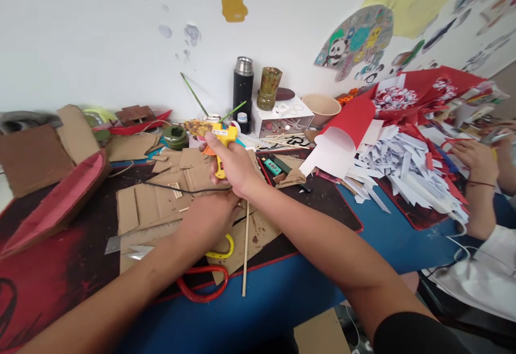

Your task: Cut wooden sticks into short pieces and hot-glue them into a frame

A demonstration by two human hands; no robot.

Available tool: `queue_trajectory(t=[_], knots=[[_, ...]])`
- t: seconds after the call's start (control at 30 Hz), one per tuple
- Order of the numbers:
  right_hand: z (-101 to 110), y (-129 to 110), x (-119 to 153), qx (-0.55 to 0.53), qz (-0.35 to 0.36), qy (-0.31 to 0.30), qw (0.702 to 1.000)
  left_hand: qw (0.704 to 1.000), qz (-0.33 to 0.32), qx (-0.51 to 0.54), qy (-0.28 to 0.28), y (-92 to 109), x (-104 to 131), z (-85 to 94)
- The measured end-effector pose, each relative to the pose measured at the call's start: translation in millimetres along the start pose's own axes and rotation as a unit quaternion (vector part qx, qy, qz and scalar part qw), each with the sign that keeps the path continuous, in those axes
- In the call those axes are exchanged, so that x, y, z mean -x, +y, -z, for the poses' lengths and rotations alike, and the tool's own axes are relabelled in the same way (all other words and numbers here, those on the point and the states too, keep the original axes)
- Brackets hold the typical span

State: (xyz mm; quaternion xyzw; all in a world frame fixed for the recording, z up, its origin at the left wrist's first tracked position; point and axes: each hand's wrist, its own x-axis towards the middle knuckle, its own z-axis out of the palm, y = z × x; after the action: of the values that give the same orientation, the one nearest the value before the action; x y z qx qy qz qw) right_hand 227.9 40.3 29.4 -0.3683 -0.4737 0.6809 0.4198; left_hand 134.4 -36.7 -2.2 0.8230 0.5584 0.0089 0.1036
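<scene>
My right hand (236, 163) is wrapped round a yellow hot glue gun (224, 136), whose crusted brownish nozzle points to the left. Its black cord (181, 187) runs left over cut cardboard (189, 166). Just below, my left hand (213, 211) has its fingers closed, the tips tucked beneath my right wrist, so what they hold is hidden. A thin wooden stick (245, 252) emerges beside those fingertips and reaches toward me over the table's front edge. Under my left forearm lie scissors with a red handle (203, 287) and a yellow handle loop (223, 249).
A cardboard boat (60, 198) with a pink inside lies at left. Along the wall stand a black thermos (243, 88), a green glass (269, 88) and a white box (284, 117). Paper strips (399, 160) pile up at right, near a co-worker's hand (473, 158).
</scene>
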Motion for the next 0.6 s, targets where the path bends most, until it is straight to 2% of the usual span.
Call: queue_trajectory(t=[0.13,0.2,0.27,0.33,0.4,0.5,0.6], knots=[[2.5,3.3,1.3,-0.022,0.001,0.002,1.000,1.000,0.008,0.001,-0.015,5.2,8.2,2.2],[4.0,7.2,2.7,-0.031,-0.005,0.004,0.999,1.000,-0.010,0.020,-0.015,5.5,18.1,5.5],[5.7,13.5,5.5,-0.042,-0.015,0.008,0.999,0.996,-0.048,0.069,0.003,0.9,31.1,10.8],[7.3,21.7,9.7,-0.047,-0.022,0.016,0.999,0.984,-0.061,0.153,0.060,-10.0,44.5,18.9],[8.5,30.3,14.2,-0.046,-0.037,0.026,0.998,0.958,-0.031,0.248,0.140,-26.7,55.2,29.8],[8.5,38.8,18.7,-0.032,-0.062,0.017,0.997,0.900,0.080,0.343,0.258,-56.9,62.8,47.7],[5.8,40.0,19.4,-0.011,-0.042,-0.013,0.999,0.836,0.175,0.414,0.314,-84.7,63.3,57.3]])
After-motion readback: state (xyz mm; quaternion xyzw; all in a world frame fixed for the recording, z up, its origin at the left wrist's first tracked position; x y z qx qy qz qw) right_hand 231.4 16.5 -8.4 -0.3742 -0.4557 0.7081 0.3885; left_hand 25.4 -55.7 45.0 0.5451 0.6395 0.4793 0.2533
